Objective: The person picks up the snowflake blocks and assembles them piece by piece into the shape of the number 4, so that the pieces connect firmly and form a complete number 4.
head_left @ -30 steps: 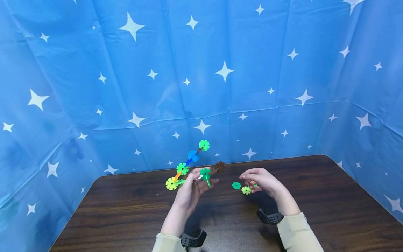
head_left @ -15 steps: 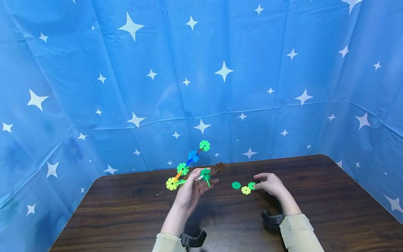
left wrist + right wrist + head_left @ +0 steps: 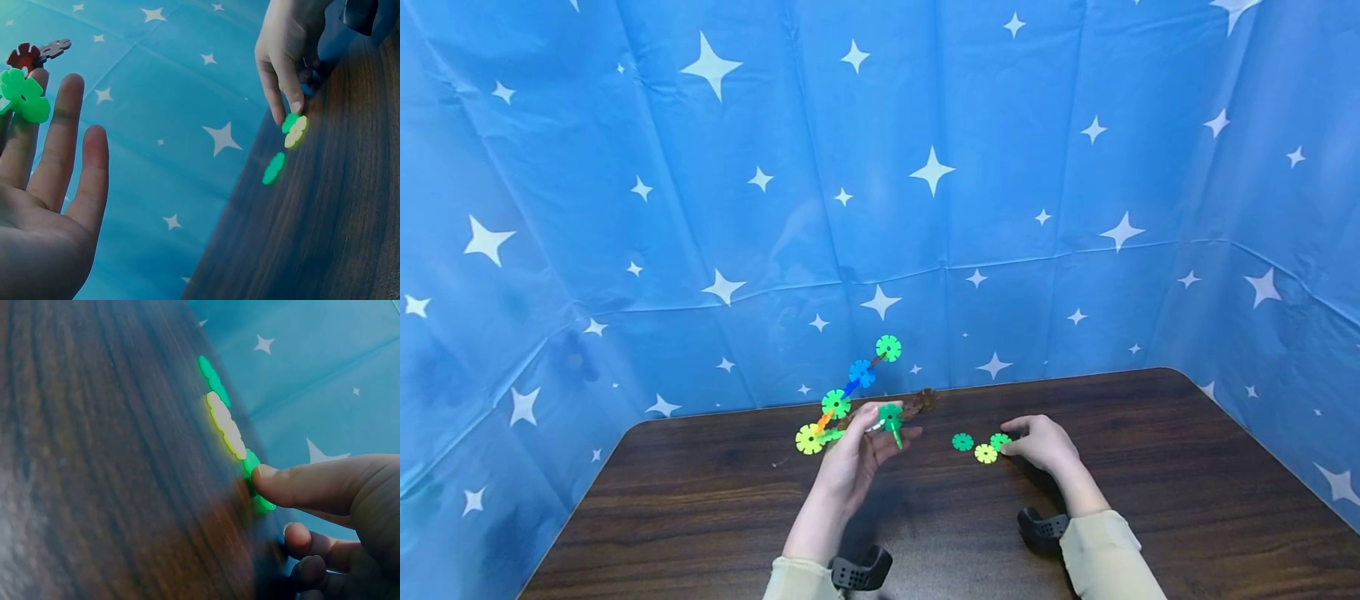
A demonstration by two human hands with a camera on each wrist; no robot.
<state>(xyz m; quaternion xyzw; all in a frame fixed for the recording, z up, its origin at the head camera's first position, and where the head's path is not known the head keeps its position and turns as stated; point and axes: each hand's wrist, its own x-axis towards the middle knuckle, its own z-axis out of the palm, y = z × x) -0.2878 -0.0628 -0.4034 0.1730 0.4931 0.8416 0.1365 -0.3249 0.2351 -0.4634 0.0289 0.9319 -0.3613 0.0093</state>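
My left hand [image 3: 853,462] is raised over the table and holds a branching chain of interlocking snowflake discs [image 3: 835,404]. Blue, green, orange, yellow and brown pieces make up the chain; a darker green disc [image 3: 890,414] sits by the fingertips. Part of the chain is hidden behind the hand. My right hand [image 3: 1047,443] rests low at the table and pinches a green snowflake disc [image 3: 999,441] by its edge between thumb and forefinger. Touching that disc's left side in view is a yellow disc [image 3: 986,453], and a darker green disc [image 3: 962,442] lies further left.
A dark wood-grain table [image 3: 700,500] spreads under both hands. Behind it and along the sides hangs a blue curtain [image 3: 880,217] with white stars. Each wrist wears a black camera strap [image 3: 861,568].
My right hand has moved right and down from above the loose discs to the rightmost green one, uncovering it on the table. The left hand and its chain stay nearly still.
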